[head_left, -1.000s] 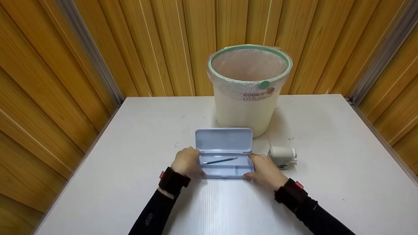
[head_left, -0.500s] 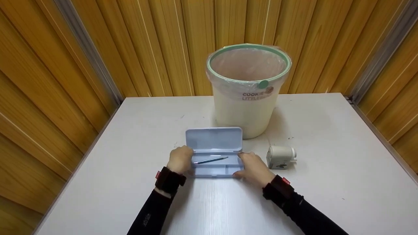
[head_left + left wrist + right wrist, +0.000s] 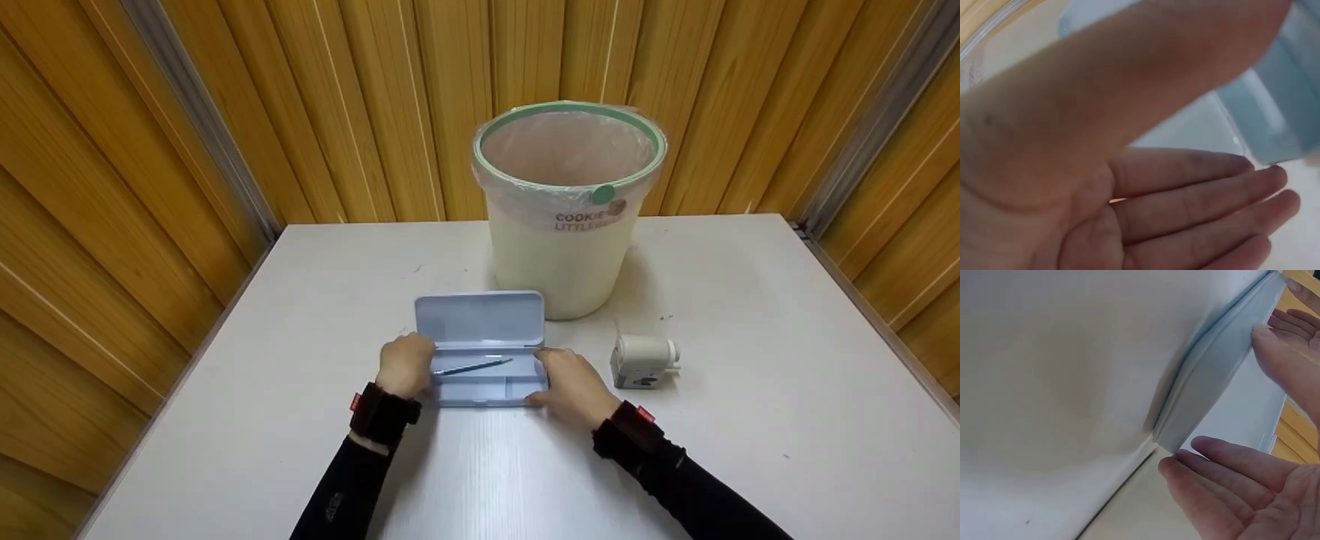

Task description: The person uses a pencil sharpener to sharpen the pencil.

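A light blue pencil case lies on the white table with its lid raised at the back. Inside its long rear compartment is a blue pencil, set at a slant; the front part has a divider toward the right. My left hand holds the case's left end, its fingertips at a corner of the case in the left wrist view. The right end is held by my right hand. In the right wrist view that hand's thumb and fingers span the end wall.
Behind the case stands a cream bin with a green rim and a clear liner. To the right of my right hand sits a small beige object with a rounded top and a white knob. Wood-look panels enclose the table.
Both hands have slid the open pencil case to the left, away from the beige object. The pencil has travelled along inside it, and the lid stays raised.
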`<state>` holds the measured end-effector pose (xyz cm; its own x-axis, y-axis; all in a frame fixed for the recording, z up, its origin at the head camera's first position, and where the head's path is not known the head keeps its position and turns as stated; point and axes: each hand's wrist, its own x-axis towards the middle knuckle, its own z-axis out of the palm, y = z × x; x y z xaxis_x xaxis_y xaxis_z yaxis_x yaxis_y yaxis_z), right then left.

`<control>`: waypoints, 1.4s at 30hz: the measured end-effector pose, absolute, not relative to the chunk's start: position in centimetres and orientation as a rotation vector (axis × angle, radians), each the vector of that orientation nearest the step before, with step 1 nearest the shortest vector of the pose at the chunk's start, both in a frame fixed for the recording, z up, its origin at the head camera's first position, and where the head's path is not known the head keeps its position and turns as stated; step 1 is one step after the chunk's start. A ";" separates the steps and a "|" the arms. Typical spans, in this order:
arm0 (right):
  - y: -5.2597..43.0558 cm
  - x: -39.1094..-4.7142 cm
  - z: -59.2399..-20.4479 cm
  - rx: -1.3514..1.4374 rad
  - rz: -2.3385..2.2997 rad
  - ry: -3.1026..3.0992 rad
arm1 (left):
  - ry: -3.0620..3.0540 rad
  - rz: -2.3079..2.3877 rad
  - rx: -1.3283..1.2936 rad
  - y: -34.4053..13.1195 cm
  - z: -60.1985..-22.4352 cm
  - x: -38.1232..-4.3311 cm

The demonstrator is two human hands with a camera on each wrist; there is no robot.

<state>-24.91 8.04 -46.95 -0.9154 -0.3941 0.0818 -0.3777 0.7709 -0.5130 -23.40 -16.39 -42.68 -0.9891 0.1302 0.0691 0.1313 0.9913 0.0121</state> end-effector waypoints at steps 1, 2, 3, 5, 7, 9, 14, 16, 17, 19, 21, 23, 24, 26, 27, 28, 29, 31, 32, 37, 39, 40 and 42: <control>8.3 -24.8 -46.9 -0.653 -0.833 2.936 | -3.047 -0.020 -0.210 -16.3 -42.6 -23.3; 8.6 -24.8 -46.7 -0.670 -0.825 2.950 | -3.025 -0.026 -0.225 -16.1 -42.4 -23.3; 9.0 -24.7 -46.4 -0.683 -0.811 2.971 | -3.008 -0.041 -0.246 -16.0 -42.4 -23.3; 9.9 -24.5 -45.8 -0.722 -0.785 3.018 | -2.978 -0.124 -0.321 -15.5 -42.2 -23.4; 11.0 -24.5 -45.2 -0.757 -0.763 3.072 | -2.964 -0.227 -0.416 -14.9 -42.0 -23.7; 12.2 -24.5 -44.6 -0.781 -0.738 3.124 | -2.947 -0.329 -0.510 -14.1 -42.0 -23.9; 15.1 -24.8 -43.3 -0.742 -0.702 3.175 | -2.903 -0.461 -0.653 -11.6 -42.4 -24.5; 16.2 -25.0 -43.0 -0.703 -0.694 3.168 | -2.879 -0.475 -0.702 -10.6 -42.7 -24.6; 16.8 -25.1 -42.8 -0.682 -0.689 3.161 | -2.866 -0.481 -0.726 -10.1 -42.9 -24.6; 17.9 -25.2 -42.6 -0.644 -0.686 3.133 | -2.843 -0.469 -0.773 -9.1 -43.3 -24.6; 18.8 -25.4 -42.4 -0.608 -0.689 3.101 | -2.828 -0.453 -0.813 -8.3 -43.6 -24.6; 19.4 -25.7 -42.5 -0.588 -0.685 3.068 | -2.823 -0.439 -0.841 -7.5 -43.8 -24.6; 19.6 -25.8 -42.5 -0.585 -0.687 3.053 | -2.825 -0.435 -0.850 -7.2 -43.9 -24.6; 19.9 -26.0 -42.7 -0.586 -0.699 3.030 | -2.828 -0.427 -0.861 -6.5 -43.9 -24.6; 20.1 -26.1 -42.8 -0.590 -0.706 3.023 | -2.829 -0.423 -0.863 -6.2 -44.0 -24.6; 20.1 -26.2 -42.9 -0.595 -0.712 3.019 | -2.833 -0.415 -0.862 -6.0 -44.0 -24.6; 20.2 -26.2 -42.9 -0.599 -0.718 3.017 | -2.838 -0.408 -0.860 -5.8 -43.9 -24.5; 20.2 -26.3 -43.0 -0.610 -0.718 3.020 | -2.837 -0.386 -0.858 -5.3 -43.9 -24.5; 20.2 -26.3 -43.0 -0.612 -0.713 3.023 | -2.837 -0.374 -0.857 -5.2 -43.9 -24.5; 20.0 -26.2 -42.9 -0.589 -0.699 3.037 | -2.806 -0.285 -0.862 -4.1 -44.0 -24.4; 20.0 -26.2 -42.9 -0.573 -0.707 3.044 | -2.776 -0.216 -0.862 -3.6 -44.1 -24.4; 20.0 -26.1 -42.8 -0.567 -0.708 3.049 | -2.757 -0.173 -0.861 -3.4 -44.3 -24.4; 19.9 -26.1 -42.8 -0.545 -0.714 3.060 | -2.715 -0.073 -0.858 -2.9 -44.5 -24.2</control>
<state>-26.07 19.87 -42.75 -0.9406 -0.3168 0.1221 -0.3382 0.8416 -0.4211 -24.25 -2.86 -44.50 -0.7796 0.5546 0.2911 0.5694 0.8211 -0.0395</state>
